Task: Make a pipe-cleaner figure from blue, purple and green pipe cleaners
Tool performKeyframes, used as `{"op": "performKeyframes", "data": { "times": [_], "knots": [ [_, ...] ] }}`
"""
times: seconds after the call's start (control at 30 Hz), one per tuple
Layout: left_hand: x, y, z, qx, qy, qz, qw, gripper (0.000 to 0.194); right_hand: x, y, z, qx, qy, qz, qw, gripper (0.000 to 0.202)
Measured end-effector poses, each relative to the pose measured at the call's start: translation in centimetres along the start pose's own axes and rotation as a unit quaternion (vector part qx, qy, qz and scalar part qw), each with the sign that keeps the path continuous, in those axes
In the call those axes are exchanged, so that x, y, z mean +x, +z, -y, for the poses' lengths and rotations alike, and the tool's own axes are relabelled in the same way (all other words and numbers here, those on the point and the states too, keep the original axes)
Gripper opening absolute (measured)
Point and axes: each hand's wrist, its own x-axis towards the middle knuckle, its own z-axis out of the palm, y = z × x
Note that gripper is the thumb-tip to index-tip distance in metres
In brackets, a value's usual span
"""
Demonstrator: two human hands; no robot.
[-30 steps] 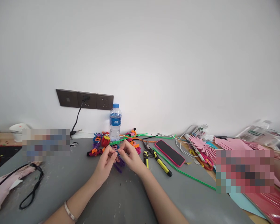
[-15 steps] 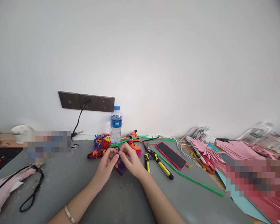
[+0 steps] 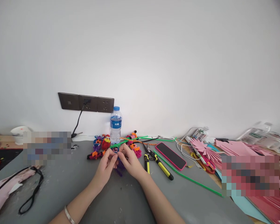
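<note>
My left hand and my right hand meet over the grey table, thumbs and fingertips pinched close together. Between and below them shows a blue and purple pipe-cleaner figure, mostly covered by my fingers. Just behind, several finished-looking pipe-cleaner figures in purple, orange and pink lie together, among them a red one with a yellow part and a pink and orange one. A green pipe cleaner crosses behind my fingertips.
Pliers with yellow and black handles, a pink-cased phone and a long green pipe cleaner lie to the right. A water bottle stands by the wall. Pink folded paper is farther right; a black cord loop lies left.
My fingers have shifted slightly, and a little more of the figure's blue part shows between the fingertips. The surrounding things stay in place.
</note>
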Motion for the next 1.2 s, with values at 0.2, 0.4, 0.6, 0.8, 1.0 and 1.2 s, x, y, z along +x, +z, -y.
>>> {"op": "performKeyframes", "data": {
  "times": [0.2,0.4,0.6,0.8,1.0,1.2],
  "knots": [
    [0.0,-0.2,0.1,0.015,0.006,0.009,1.000,0.036,0.1,0.0,0.0,0.013,0.004,0.004,1.000,0.022],
    [0.0,-0.4,0.4,0.027,0.014,0.011,0.999,0.037,0.1,0.2,-0.2,0.066,0.018,0.022,0.997,0.021],
    [0.1,-0.1,0.3,-0.020,-0.025,0.003,0.999,0.034,0.0,0.4,-0.4,0.059,0.013,0.001,0.998,0.022],
    [0.1,0.1,0.6,-0.022,-0.056,0.019,0.998,0.040,0.0,0.2,-0.2,0.029,-0.002,-0.024,0.999,0.020],
    [-0.3,-0.3,0.8,0.070,-0.041,0.034,0.996,0.040,-0.2,0.1,0.0,0.005,-0.012,-0.004,1.000,0.010],
    [-0.3,-0.5,0.9,0.093,-0.033,0.044,0.994,0.041,0.0,0.0,-0.1,-0.023,-0.009,-0.026,0.999,0.019]
  ]
}}
